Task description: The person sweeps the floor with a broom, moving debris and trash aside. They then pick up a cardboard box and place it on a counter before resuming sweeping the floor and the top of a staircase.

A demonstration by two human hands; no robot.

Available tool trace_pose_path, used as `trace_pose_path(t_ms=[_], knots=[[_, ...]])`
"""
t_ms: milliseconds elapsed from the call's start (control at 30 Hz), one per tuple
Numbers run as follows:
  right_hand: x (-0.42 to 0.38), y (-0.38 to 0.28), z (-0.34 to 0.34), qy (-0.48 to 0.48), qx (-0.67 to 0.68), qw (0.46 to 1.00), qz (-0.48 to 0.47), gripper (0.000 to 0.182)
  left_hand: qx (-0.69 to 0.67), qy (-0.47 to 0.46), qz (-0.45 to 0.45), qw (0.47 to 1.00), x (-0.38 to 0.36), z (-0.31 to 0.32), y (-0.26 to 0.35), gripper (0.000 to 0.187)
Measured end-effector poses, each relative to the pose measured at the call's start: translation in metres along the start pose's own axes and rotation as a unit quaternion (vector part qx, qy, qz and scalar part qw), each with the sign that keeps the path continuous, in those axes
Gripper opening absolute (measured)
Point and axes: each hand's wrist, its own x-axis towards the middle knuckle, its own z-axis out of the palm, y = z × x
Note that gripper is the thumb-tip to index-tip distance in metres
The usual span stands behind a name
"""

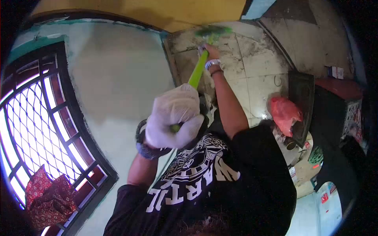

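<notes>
A broom with a bright green handle [198, 70] reaches away from me. Its green bristles [214, 30] rest on or just over the dirty tiled floor [232, 84], blurred by motion. My left hand [175, 114], in a white glove, is wrapped round the upper end of the handle, close to the camera. Farther down, near the broom head, my right hand [211, 52] grips the same handle; a silver watch [213, 63] is on that wrist.
A pale wall [118, 70] and a grilled window [43, 126] with a red patterned cloth [51, 200] stand at left. A yellow surface [189, 13] borders the far floor. At right are a red plastic bag [284, 112], a dark panel [303, 90] and cluttered items.
</notes>
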Motion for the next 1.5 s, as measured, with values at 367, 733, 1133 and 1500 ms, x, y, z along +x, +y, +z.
trace_pose_path(t_ms=[367, 733, 1133, 1500], knots=[[-0.044, -0.095, 0.095, -0.033, 0.045, 0.994, -0.091, 0.017, -0.004, 0.227, -0.074, 0.971, -0.073, -0.071, 0.047, 0.025], [-0.042, -0.116, 0.089, -0.104, -0.058, 0.992, -0.035, 0.013, -0.123, 0.275, -0.058, 0.952, -0.067, -0.137, -0.009, 0.037], [-0.032, -0.063, 0.103, -0.131, -0.101, 0.984, -0.064, 0.011, -0.266, 0.228, -0.021, 0.937, -0.058, -0.118, -0.038, 0.037], [-0.017, -0.109, 0.043, -0.015, -0.057, 0.996, -0.064, 0.016, 0.052, 0.252, 0.015, 0.966, -0.068, -0.091, 0.010, 0.011]])
